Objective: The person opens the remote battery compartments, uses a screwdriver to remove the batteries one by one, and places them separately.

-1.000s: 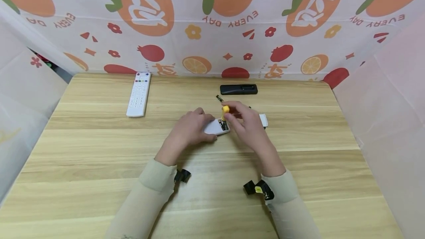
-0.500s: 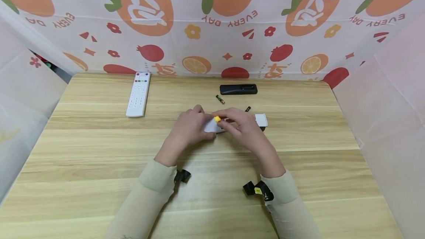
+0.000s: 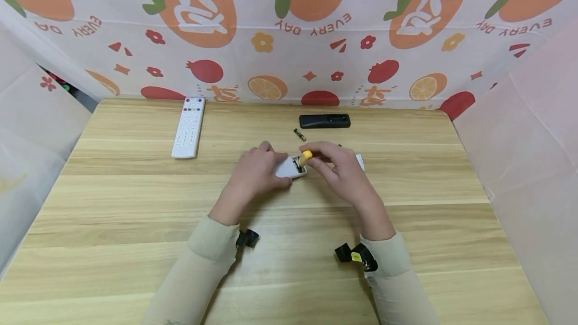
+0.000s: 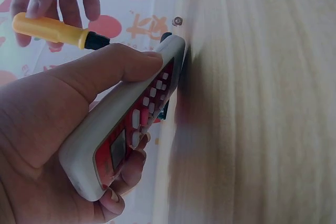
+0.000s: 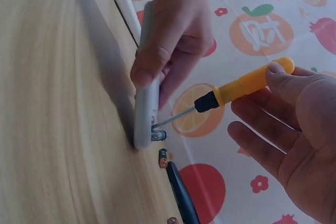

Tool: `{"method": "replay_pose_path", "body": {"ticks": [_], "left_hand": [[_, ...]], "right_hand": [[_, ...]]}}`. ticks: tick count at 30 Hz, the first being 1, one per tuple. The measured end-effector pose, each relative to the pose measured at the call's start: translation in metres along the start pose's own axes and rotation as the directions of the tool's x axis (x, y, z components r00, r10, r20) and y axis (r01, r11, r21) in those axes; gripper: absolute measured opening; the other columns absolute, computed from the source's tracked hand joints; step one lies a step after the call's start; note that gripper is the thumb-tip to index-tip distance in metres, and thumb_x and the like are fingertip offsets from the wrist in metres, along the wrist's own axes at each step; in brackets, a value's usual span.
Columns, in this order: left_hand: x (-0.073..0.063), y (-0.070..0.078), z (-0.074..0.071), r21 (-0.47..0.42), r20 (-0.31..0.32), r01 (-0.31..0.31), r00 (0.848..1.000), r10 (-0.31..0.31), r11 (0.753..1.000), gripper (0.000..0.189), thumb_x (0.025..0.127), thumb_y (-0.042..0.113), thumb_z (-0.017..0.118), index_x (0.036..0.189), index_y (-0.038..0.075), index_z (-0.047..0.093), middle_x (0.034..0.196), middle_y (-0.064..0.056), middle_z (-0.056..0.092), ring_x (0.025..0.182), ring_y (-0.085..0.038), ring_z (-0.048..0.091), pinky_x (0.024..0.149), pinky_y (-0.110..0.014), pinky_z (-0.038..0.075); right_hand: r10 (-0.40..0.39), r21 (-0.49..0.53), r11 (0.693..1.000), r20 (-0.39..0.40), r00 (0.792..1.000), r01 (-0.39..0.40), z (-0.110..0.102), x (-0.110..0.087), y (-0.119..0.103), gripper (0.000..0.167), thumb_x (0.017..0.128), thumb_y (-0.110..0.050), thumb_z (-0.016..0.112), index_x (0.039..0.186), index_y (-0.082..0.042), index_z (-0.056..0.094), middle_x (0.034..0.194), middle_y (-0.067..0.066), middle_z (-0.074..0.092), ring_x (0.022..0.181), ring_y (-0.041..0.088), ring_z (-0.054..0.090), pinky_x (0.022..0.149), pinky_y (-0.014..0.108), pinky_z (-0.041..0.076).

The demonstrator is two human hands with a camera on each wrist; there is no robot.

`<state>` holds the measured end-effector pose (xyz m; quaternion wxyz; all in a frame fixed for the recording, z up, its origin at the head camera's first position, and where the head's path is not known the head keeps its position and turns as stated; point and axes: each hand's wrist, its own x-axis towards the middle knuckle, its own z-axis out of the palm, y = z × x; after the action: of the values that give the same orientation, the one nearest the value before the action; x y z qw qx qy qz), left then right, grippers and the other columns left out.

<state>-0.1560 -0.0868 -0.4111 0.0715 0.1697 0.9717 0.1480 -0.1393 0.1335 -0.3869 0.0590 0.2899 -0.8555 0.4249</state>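
My left hand (image 3: 259, 172) grips a white remote control (image 3: 283, 168) by its sides, button face down, its battery compartment uncovered at the right end. The left wrist view shows the remote's red face (image 4: 113, 153) with pale buttons. My right hand (image 3: 338, 164) pinches a yellow-handled screwdriver (image 5: 244, 84) between thumb and fingers. Its metal shaft (image 5: 178, 116) slants down to the compartment, the tip right beside a battery (image 5: 159, 135) whose end sticks up out of the remote's back.
Behind the hands lie a loose battery (image 3: 300, 135) and a black remote (image 3: 325, 121). Another white remote (image 3: 188, 128) lies buttons-up at the back left. A white piece (image 3: 359, 161) is partly hidden by my right hand. A printed cloth (image 3: 289, 64) hangs behind the table.
The screwdriver first swung left over the remote, my right hand covering the compartment, then came back right, exposing it. The remote has shifted slightly left in my left hand's grip.
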Motion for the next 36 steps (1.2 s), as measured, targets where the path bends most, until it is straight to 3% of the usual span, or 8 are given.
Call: {"method": "replay_pose_path", "body": {"ticks": [4, 12, 20, 28, 36], "left_hand": [[0.0, 0.0, 0.0, 0.007, 0.0, 0.0, 1.0, 0.0, 1.0, 0.069, 0.076, 0.052, 0.081, 0.135, 0.02, 0.065, 0.113, -0.013, 0.058, 0.085, -0.025, 0.055, 0.074, -0.039, 0.045], [-0.001, 0.0, -0.001, 0.011, -0.015, -0.014, 1.0, 0.015, 1.0, 0.068, 0.077, 0.051, 0.081, 0.134, 0.019, 0.065, 0.113, -0.015, 0.058, 0.086, -0.027, 0.057, 0.076, -0.042, 0.048], [-0.002, 0.0, 0.0, 0.017, -0.03, -0.018, 0.999, 0.018, 1.0, 0.065, 0.077, 0.049, 0.081, 0.133, 0.019, 0.066, 0.111, -0.014, 0.058, 0.087, -0.028, 0.058, 0.078, -0.044, 0.049], [-0.001, 0.001, 0.0, 0.009, -0.012, -0.006, 1.0, 0.006, 1.0, 0.068, 0.076, 0.052, 0.081, 0.134, 0.019, 0.066, 0.112, -0.014, 0.058, 0.086, -0.027, 0.056, 0.076, -0.042, 0.048], [-0.001, 0.002, -0.001, 0.006, 0.0, -0.004, 1.0, 0.004, 1.0, 0.069, 0.076, 0.052, 0.081, 0.135, 0.019, 0.064, 0.114, -0.014, 0.058, 0.089, -0.027, 0.056, 0.079, -0.043, 0.048]], "right_hand": [[-0.012, -0.003, 1.0, -0.012, 1.0, 0.012, -0.002, 0.0, 0.001, 0.026, 0.098, -0.022, 0.063, 0.123, -0.018, 0.067, 0.115, -0.005, 0.07, 0.101, 0.007, 0.066, 0.088, 0.028, 0.055], [-0.037, -0.047, 0.998, 0.072, 0.997, 0.041, 0.006, 0.003, 0.001, 0.027, 0.099, -0.022, 0.061, 0.126, -0.019, 0.067, 0.123, -0.006, 0.068, 0.107, 0.007, 0.064, 0.091, 0.029, 0.053], [-0.114, -0.082, 0.989, 0.079, 0.99, 0.121, 0.008, 0.003, -0.005, 0.027, 0.097, -0.02, 0.064, 0.124, -0.019, 0.069, 0.119, -0.007, 0.07, 0.112, 0.007, 0.063, 0.094, 0.031, 0.051], [-0.034, -0.152, 0.988, 0.023, 0.999, 0.038, -0.004, 0.0, -0.008, 0.024, 0.097, -0.02, 0.064, 0.121, -0.016, 0.068, 0.114, -0.003, 0.07, 0.092, 0.009, 0.062, 0.082, 0.029, 0.054], [-0.025, -0.189, 0.981, 0.027, 0.999, 0.03, -0.008, -0.001, -0.006, 0.023, 0.097, -0.018, 0.065, 0.119, -0.017, 0.068, 0.114, -0.004, 0.07, 0.094, 0.009, 0.063, 0.085, 0.03, 0.055]]}}
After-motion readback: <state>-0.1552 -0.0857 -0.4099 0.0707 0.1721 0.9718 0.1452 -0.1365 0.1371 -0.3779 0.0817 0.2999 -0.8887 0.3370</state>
